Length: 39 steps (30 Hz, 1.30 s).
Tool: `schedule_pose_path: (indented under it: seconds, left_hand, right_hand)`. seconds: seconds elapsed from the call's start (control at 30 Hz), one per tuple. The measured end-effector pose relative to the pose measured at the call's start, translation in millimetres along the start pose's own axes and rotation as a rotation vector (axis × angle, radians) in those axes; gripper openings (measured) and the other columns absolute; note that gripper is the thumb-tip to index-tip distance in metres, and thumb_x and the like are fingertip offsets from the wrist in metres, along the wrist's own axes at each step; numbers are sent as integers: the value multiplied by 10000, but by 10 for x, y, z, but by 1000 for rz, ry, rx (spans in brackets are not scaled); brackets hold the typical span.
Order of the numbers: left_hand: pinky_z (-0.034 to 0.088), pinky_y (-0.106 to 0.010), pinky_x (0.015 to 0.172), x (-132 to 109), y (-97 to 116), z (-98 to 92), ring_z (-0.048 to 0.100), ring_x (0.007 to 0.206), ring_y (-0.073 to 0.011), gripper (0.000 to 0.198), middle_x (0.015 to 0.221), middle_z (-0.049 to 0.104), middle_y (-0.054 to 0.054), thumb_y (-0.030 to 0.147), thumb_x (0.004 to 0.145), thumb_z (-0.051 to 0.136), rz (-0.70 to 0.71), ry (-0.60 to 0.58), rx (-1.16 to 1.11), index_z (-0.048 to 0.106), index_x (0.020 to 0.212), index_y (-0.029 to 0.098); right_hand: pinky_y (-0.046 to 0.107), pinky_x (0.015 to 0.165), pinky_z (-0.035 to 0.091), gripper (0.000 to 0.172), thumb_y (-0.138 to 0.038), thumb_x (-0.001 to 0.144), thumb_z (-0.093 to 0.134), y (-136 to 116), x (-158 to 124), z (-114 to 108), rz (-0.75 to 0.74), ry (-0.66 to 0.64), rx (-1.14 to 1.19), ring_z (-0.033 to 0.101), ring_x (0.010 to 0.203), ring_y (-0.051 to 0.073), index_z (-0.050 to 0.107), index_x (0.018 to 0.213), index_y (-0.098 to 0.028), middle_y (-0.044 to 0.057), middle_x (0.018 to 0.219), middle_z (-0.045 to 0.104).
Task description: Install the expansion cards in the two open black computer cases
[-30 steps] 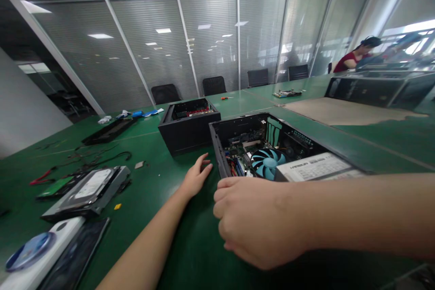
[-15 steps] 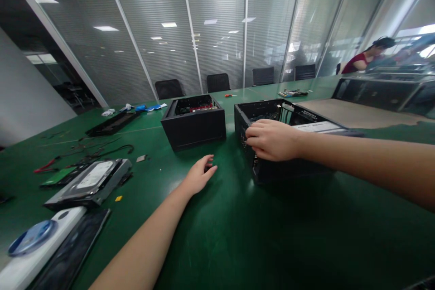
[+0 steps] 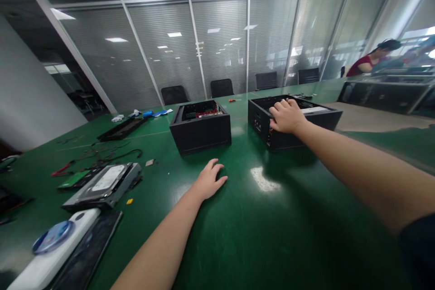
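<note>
My right hand (image 3: 287, 115) reaches far out and grips the near top corner of an open black computer case (image 3: 306, 131) standing on the green table (image 3: 258, 231). A second open black case (image 3: 201, 133), with red parts inside, stands just left of it. My left hand (image 3: 210, 182) lies flat on the table in front of that second case, fingers spread, holding nothing.
At the left lie a hard drive in a metal bracket (image 3: 103, 186), a green circuit board (image 3: 73, 179), loose cables (image 3: 98, 156), a black panel (image 3: 120, 129) and a white device with a disc (image 3: 50, 247). A person in red (image 3: 370, 59) sits at the far right, behind another black case (image 3: 384, 95).
My right hand has pushed the open case away from me, from close under my arm to beside the other case. My left hand stays flat on the table.
</note>
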<state>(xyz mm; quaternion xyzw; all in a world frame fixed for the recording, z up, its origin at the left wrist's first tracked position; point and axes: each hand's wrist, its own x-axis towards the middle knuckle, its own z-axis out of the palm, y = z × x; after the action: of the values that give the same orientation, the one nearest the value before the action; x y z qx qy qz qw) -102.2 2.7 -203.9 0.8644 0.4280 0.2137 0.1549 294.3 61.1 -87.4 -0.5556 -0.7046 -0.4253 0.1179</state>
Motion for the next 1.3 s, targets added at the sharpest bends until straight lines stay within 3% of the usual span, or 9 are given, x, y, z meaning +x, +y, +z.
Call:
schedule_pose_path:
  seconds: [0.1, 0.23, 0.43, 0.6, 0.8, 0.9, 1.0, 1.1, 1.3]
  left_hand:
    - [364, -393, 1201, -16, 16, 2, 404, 1407, -227, 484, 1535, 330, -82, 527, 891, 500, 2, 2, 21, 537, 1295, 262]
    - [380, -405, 1190, -30, 53, -6, 414, 1403, -239, 490, 1548, 327, -80, 520, 893, 497, 13, 1, 106, 518, 1316, 272]
    - [434, -422, 1137, -62, 178, -24, 474, 1346, -267, 492, 1521, 386, -97, 478, 906, 475, 11, -17, 304, 506, 1337, 243]
    - [442, -401, 1114, 56, 221, -193, 472, 1322, -255, 580, 1489, 438, -96, 456, 887, 497, -63, 156, 454, 435, 1398, 191]
    - [367, -501, 1107, 747, 23, -849, 379, 1376, -332, 736, 1552, 357, -162, 510, 839, 536, -101, 402, 774, 360, 1450, 139]
    - [303, -508, 1148, 1159, -232, -1205, 378, 1385, -354, 817, 1489, 431, -214, 667, 786, 539, -165, 385, 783, 438, 1375, 110]
    - [420, -472, 1008, 1449, -446, -1452, 577, 1148, -355, 833, 1225, 641, -200, 821, 715, 472, -273, 204, 743, 567, 1186, 141]
    - [461, -405, 853, 1558, -504, -1544, 637, 995, -322, 852, 1093, 695, -174, 870, 746, 276, -313, 155, 733, 610, 1079, 161]
    - [419, -374, 736, 1345, -287, -1421, 663, 850, -292, 879, 916, 715, -161, 777, 830, 39, -240, 333, 899, 658, 909, 158]
  right_hand:
    - [445, 937, 248, 290, -315, 841, 495, -194, -94, -108, 58, 49, 132, 476, 1043, 289, 608, 1040, -136, 150, 1093, 597]
    - [416, 984, 244, 242, -274, 832, 550, -733, -517, -208, 178, 122, 472, 498, 1111, 243, 599, 1055, -193, 92, 1170, 594]
    - [408, 968, 251, 142, -286, 855, 544, -1358, -1061, 66, 289, -39, 776, 556, 1044, 198, 617, 958, -221, 40, 1104, 620]
    - [415, 963, 245, 109, -280, 858, 541, -1356, -1037, 184, 293, -74, 820, 567, 994, 182, 616, 900, -213, 28, 1037, 620]
    - [410, 951, 262, 121, -268, 868, 512, -1361, -1018, 167, 279, -100, 840, 560, 982, 184, 612, 904, -210, 32, 1017, 614]
    - [415, 943, 269, 122, -255, 868, 504, -1360, -1016, 180, 294, -98, 844, 557, 965, 187, 611, 904, -207, 41, 1014, 615]
    - [420, 938, 278, 112, -253, 862, 516, -1360, -1005, 182, 286, -90, 833, 555, 959, 195, 608, 906, -205, 52, 1019, 617]
    - [420, 937, 288, 109, -262, 870, 516, -1361, -991, 149, 274, -88, 820, 556, 968, 202, 602, 905, -205, 57, 1014, 616]
    - [401, 944, 296, 97, -233, 880, 502, -1352, -969, 40, 194, -25, 827, 563, 953, 183, 588, 849, -202, 35, 955, 620]
